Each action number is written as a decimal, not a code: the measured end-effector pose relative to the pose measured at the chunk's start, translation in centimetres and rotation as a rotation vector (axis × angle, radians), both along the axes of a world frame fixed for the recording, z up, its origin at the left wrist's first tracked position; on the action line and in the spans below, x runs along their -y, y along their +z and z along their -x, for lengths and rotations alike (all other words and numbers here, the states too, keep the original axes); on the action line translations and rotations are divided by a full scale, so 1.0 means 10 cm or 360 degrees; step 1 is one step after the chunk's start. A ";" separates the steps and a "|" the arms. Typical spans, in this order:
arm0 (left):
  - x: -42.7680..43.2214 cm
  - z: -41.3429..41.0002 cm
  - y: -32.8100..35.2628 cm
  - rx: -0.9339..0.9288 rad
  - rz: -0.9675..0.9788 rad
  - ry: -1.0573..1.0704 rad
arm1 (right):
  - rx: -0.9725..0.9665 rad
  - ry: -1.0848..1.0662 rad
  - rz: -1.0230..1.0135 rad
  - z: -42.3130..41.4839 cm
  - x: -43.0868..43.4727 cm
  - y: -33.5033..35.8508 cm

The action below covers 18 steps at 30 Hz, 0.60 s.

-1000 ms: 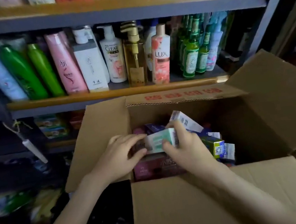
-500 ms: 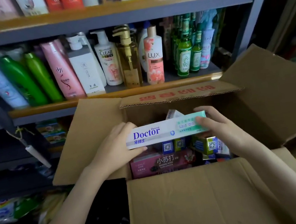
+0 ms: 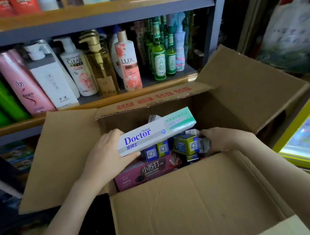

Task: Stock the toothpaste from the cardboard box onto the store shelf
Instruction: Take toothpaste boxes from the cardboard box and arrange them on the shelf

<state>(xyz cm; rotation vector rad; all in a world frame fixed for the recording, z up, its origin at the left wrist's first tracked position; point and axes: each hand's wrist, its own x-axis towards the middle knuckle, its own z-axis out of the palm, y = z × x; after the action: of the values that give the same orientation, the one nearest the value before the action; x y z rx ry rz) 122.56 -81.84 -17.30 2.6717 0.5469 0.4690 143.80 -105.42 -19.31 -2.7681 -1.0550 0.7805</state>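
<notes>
Head: one toothpaste (image 3: 156,131); left hand (image 3: 106,159); right hand (image 3: 225,139)

Left hand (image 3: 106,160): grips toothpaste carton (image 3: 156,132) by its end, thumb underneath.
Right hand (image 3: 227,138): to its right, slightly lower, fingers curled; grip unclear.
Forearms: bare, reaching forward.

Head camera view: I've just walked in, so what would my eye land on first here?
The white and green Doctor toothpaste carton stands out, held by one end in the left hand above the open cardboard box. The right hand reaches among the smaller cartons packed inside. Behind the box, a row of colourful bottles lines the shelf.
</notes>
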 end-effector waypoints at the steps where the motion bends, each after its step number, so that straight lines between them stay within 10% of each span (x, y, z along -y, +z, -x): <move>1: 0.02 -0.01 0.00 -0.0011 -0.0004 0.0001 | 0.0002 0.0002 0.0000 -0.01 -0.02 -0.01; 6: 0.05 -0.01 -0.01 0.0008 0.0005 0.0007 | 0.0221 -0.0049 -0.0195 -0.01 0.04 -0.01; 18: 0.07 0.01 0.10 0.0215 0.0614 0.0124 | 0.0188 -0.0674 -0.2440 0.71 0.75 0.92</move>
<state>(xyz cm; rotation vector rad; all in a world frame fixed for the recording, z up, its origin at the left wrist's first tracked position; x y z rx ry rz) 122.45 -82.57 -16.31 2.2417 0.6314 0.5042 136.69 -112.90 -10.10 -1.5337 -0.5528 -0.2565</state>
